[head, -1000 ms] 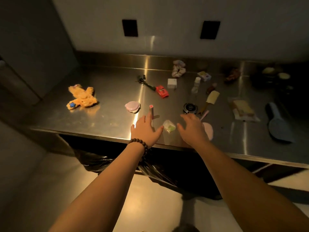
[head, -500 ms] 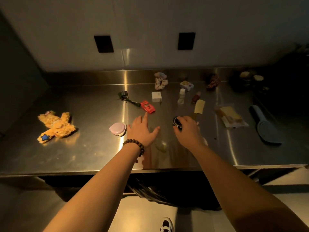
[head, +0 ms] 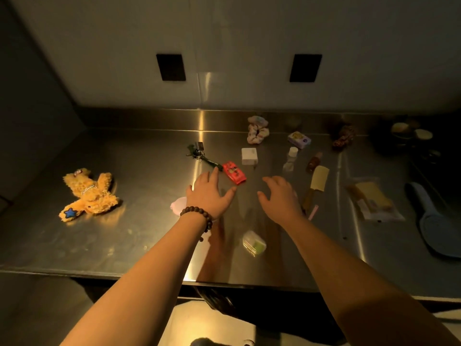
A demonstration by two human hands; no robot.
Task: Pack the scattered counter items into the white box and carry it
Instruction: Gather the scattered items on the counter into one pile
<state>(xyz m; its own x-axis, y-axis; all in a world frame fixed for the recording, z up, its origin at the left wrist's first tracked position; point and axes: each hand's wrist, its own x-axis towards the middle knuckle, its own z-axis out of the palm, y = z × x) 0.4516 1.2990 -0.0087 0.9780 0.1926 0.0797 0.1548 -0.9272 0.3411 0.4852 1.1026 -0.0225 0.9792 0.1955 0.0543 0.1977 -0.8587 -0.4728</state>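
Your arms are bare, no sleeves showing. On your left wrist, just behind the left hand (head: pixel 209 193), sits a bracelet (head: pixel 197 216) of round dark-brown wooden beads.

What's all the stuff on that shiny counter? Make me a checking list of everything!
Surface: steel counter, shiny, dimly lit.
Job's things: orange plush toy far left; red packet by the left fingertips; white cube; scrunchie near the back; small clear case nearest the edge. White box: nothing seen.
Clutter: blue brush at right; clear bag beside it.
Grippers: left hand and right hand both open, spread above the counter, holding nothing.
Cables: nothing seen.
Surroundings: pale wall with two dark rectangles.
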